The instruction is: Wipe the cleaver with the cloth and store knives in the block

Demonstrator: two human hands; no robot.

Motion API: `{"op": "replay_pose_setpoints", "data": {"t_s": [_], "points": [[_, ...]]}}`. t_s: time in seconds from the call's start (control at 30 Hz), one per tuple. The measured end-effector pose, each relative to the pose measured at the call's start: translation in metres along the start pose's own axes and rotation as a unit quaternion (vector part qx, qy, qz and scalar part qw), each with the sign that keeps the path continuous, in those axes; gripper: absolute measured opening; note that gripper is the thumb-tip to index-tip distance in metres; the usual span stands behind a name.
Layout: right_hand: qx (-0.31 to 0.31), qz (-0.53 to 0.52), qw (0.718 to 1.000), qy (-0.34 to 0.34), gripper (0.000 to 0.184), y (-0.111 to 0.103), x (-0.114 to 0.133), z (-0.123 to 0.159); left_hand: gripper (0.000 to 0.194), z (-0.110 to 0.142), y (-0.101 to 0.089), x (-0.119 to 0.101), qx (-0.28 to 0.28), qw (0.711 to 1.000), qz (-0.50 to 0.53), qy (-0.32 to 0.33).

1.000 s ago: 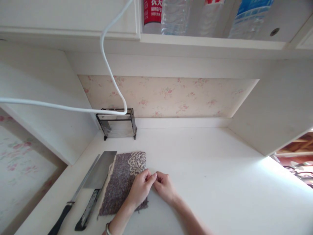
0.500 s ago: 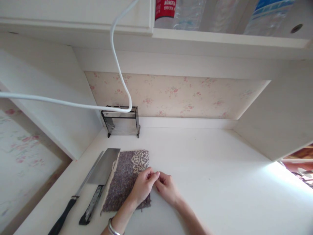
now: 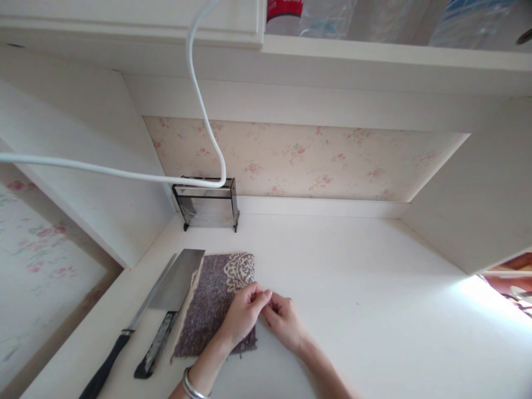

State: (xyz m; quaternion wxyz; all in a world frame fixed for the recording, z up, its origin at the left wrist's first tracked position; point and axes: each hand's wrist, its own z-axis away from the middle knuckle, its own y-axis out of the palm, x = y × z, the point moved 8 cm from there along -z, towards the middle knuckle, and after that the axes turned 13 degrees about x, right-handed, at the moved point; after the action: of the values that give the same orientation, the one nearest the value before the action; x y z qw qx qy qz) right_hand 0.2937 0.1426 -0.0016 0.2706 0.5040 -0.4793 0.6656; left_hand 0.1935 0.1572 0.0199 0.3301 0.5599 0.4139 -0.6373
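My left hand [image 3: 246, 306] is closed, its thumb pressed against the curled fingers, over the right edge of a folded brown cloth [image 3: 210, 299] with a cream pattern. My right hand [image 3: 284, 317] is closed too, just right of the cloth, and its fingertips meet those of my left. Whatever the fingers may hold is hidden. Left of the cloth lies a cleaver [image 3: 178, 280], its dark, worn handle toward me. Beside it is a sharpening steel [image 3: 137, 316] with a black handle. A silver bangle [image 3: 192, 383] circles my left wrist.
A dark-framed rack [image 3: 211, 213] stands against the back wall at left. A white cable [image 3: 124, 173] hangs across the view in front of it. Overhead, a cabinet shelf [image 3: 374, 52] holds plastic bottles [image 3: 326, 19]. Side panels bound the white counter [image 3: 353, 266].
The view has shifted slightly, so the shelf and bottles sit higher in the picture. My hands keep the same closed pose, and the cloth, cleaver and steel stay in place.
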Motion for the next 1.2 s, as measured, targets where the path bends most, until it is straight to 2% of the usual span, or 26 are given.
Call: {"op": "replay_pose_setpoints", "data": {"t_s": [0.23, 0.37, 0.53, 0.8, 1.2], "points": [[0.002, -0.001, 1.000, 0.024, 0.033, 0.002, -0.008, 0.001, 0.038, 0.000, -0.005, 0.008, -0.013, 0.995, 0.091, -0.042], [0.005, -0.002, 1.000, 0.027, 0.033, 0.002, -0.007, 0.000, 0.037, 0.000, -0.003, 0.011, -0.009, 0.994, 0.096, -0.058], [-0.001, -0.007, 1.000, 0.022, 0.035, 0.002, -0.006, 0.000, 0.038, 0.000, -0.002, 0.012, -0.002, 0.992, 0.110, -0.063], [0.002, 0.002, 0.999, 0.033, 0.034, 0.003, -0.010, 0.001, 0.041, -0.001, -0.003, 0.016, -0.008, 0.979, 0.194, -0.060], [0.007, 0.005, 0.999, 0.032, 0.032, 0.005, -0.011, 0.001, 0.040, -0.001, -0.003, 0.018, -0.006, 0.974, 0.219, -0.058]]}}
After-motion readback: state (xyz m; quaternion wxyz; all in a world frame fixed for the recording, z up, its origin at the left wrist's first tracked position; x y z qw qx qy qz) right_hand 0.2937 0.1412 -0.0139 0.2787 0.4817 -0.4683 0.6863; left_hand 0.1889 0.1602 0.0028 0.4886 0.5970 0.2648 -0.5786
